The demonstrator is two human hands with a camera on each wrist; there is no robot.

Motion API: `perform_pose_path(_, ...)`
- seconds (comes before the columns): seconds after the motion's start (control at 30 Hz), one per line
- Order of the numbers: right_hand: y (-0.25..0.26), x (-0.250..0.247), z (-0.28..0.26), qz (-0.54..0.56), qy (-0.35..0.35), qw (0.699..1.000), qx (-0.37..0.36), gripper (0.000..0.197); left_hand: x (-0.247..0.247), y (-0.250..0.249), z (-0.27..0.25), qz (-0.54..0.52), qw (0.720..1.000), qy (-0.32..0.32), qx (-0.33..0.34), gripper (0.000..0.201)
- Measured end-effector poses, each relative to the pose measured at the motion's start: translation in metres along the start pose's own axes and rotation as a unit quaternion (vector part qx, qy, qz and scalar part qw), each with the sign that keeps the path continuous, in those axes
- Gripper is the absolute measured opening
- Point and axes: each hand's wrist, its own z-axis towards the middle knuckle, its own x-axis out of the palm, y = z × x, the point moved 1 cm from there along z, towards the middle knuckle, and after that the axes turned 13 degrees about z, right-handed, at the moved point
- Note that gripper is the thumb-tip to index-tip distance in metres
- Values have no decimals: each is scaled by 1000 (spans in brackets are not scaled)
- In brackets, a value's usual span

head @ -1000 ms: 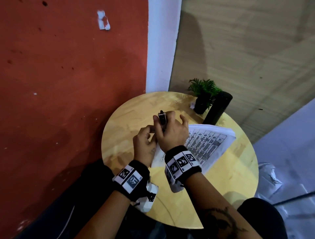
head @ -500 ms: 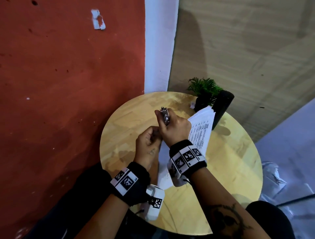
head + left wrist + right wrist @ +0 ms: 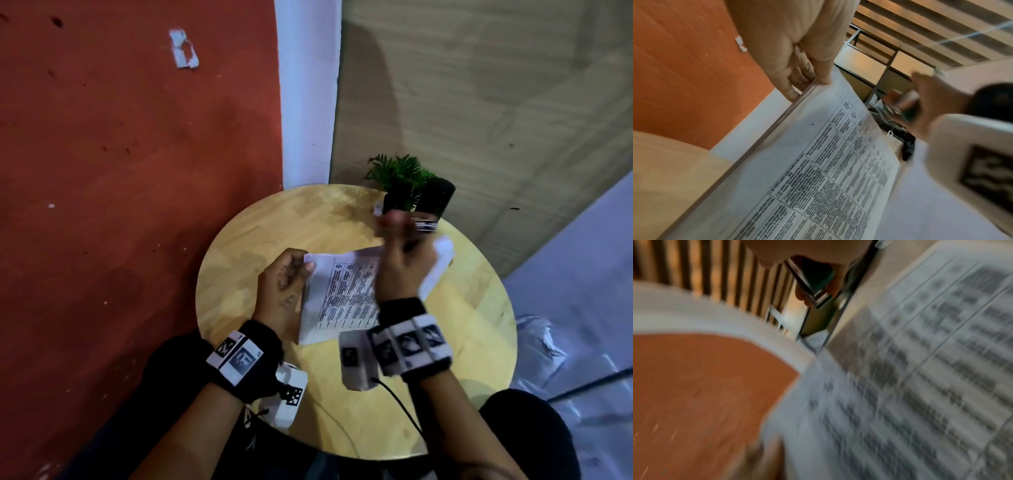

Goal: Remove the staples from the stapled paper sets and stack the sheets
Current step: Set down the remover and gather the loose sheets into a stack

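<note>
A set of printed sheets (image 3: 346,298) with a table of text lies over the round wooden table (image 3: 260,236). My left hand (image 3: 291,274) pinches its upper left corner; in the left wrist view the thumb and fingers (image 3: 807,81) clamp the edge of the paper set (image 3: 828,170). My right hand (image 3: 404,250), blurred by motion, grips a small metal staple remover (image 3: 424,225) above the sheets' far right end. The right wrist view shows that staple remover (image 3: 813,288) held in curled fingers, with blurred printed paper (image 3: 910,378) beside it. Whether the right hand also holds a sheet is unclear.
A small green plant in a black pot (image 3: 400,192) and a black cylinder (image 3: 440,197) stand at the table's far edge, just behind my right hand. A red wall (image 3: 120,171) is close on the left. Bare tabletop (image 3: 462,342) shows at the near right.
The raised sheets have come back down onto the table. My right hand has swung right and away with the staple remover, while the left hand keeps hold of the corner.
</note>
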Motion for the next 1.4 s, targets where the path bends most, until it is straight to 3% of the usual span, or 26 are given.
perform_pose_path(0.07,4,-43,19,65,-132,989,5,36,-2,1,0,-20,1000,18,-6,5)
perform_pose_path(0.17,-3,-106,25,81,-181,979,52,12,-3,2,-1,-58,997,42,-28,6)
perform_pose_path(0.2,-7,-123,20,51,-155,982,92,7,-3,2,-1,-66,996,47,-39,7)
perform_pose_path(0.3,-26,-152,-1,-66,0,975,214,33,0,3,0,-84,992,61,-67,12)
perform_pose_path(0.43,-34,-148,-7,-68,131,938,314,43,1,3,2,-98,989,66,-84,6)
perform_pose_path(0.53,-44,-143,0,-43,154,916,369,34,-1,5,3,-77,990,67,-93,20)
perform_pose_path(0.63,-52,-141,2,-21,123,906,404,17,-1,7,5,-63,991,60,-99,19)
perform_pose_path(0.73,-58,-139,1,-5,105,908,405,15,3,17,-1,-38,992,67,-103,25)
perform_pose_path(0.83,-66,-140,-2,-26,90,912,399,17,11,43,-11,-32,985,82,-147,41)
perform_pose_path(0.97,-85,-146,-20,-54,109,887,446,21,15,72,-25,23,977,86,-192,59)
perform_pose_path(1.07,-95,-148,-33,-96,103,875,463,17,17,86,-30,132,976,67,-159,46)
perform_pose_path(1.13,-98,-149,-34,-122,84,891,429,21,21,83,-26,182,973,48,-131,21)
perform_pose_path(1.17,-98,-150,-33,-133,73,901,407,23,23,83,-22,186,974,47,-121,18)
perform_pose_path(1.23,-90,-152,-31,-172,56,913,365,21,27,76,-15,168,975,61,-131,37)
perform_pose_path(1.33,-69,-164,-35,-272,66,903,326,14,33,82,-19,154,960,143,-183,81)
perform_pose_path(1.4,-59,-173,-42,-325,94,876,343,24,39,96,-31,167,937,196,-238,77)
